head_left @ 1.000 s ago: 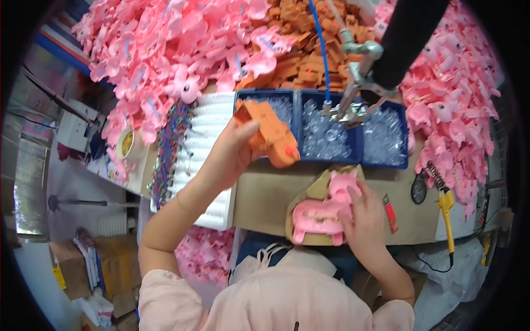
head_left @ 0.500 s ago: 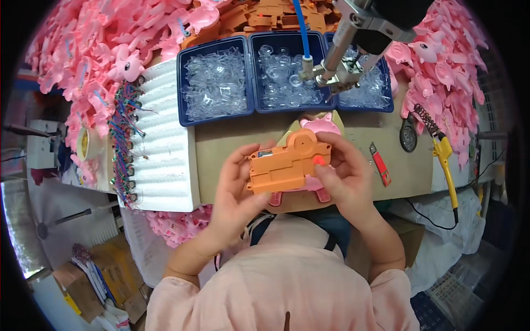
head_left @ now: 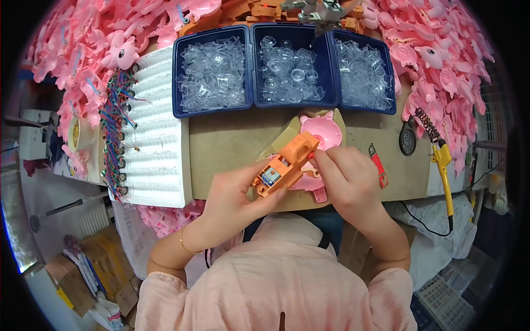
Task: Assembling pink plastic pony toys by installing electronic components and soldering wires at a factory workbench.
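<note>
An orange plastic toy housing [head_left: 292,154] is tilted on edge, its open end showing a small metal part and wires. My left hand [head_left: 232,198] is closed around its lower left side, thumb underneath. At the other end, my right hand [head_left: 350,179] has its fingertips pinched by a small red knob [head_left: 311,156] on the housing; the fingers partly hide this spot. Just beneath the housing lies a pink toy body shell [head_left: 323,129] with a round hollow and small ears, resting on a tan holder [head_left: 281,135]. The housing covers part of that shell.
Three blue bins [head_left: 215,113] of clear plastic parts stand behind. A white foam tray [head_left: 160,127] with wired motors [head_left: 116,138] is at left. Right lie a red cutter [head_left: 379,165], a black oval object [head_left: 407,138] and a yellow soldering iron [head_left: 443,165]. Pink shells [head_left: 441,71] heap around.
The housing has turned from flat face up to tilted, its open end now showing. My right hand has rolled over, knuckles up. The metal tool head has risen away from the bins.
</note>
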Tool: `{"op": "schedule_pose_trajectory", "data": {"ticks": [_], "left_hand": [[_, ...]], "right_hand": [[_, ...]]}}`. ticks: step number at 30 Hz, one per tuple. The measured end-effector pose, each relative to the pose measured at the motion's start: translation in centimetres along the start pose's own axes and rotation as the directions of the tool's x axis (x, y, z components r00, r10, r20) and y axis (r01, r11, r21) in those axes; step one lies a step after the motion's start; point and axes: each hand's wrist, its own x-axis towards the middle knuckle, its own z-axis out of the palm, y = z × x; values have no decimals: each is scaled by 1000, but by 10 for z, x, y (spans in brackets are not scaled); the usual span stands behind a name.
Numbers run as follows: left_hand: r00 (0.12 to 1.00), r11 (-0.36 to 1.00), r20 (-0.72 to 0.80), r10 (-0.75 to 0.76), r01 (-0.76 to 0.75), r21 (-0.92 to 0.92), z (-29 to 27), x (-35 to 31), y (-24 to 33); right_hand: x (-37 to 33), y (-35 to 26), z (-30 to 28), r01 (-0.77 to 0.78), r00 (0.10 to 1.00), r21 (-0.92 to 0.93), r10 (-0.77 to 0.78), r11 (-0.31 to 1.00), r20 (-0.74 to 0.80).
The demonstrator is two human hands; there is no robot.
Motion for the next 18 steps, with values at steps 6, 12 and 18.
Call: {"op": "schedule_pose_trajectory", "data": {"ticks": [6,12,18], "left_hand": [[961,959,-191,200,-152,239,16,1,-11],[908,908,-260,330,-230,349,26,3,-18],[961,958,55,270,-274,83,-5,7,-12]], "right_hand": [[3,-5,17,-182,973,164,202,969,-112],[-5,-13,17,-597,573,802,692,-13,438],[-1,2,-12,-410,859,510,508,757,-64]]}}
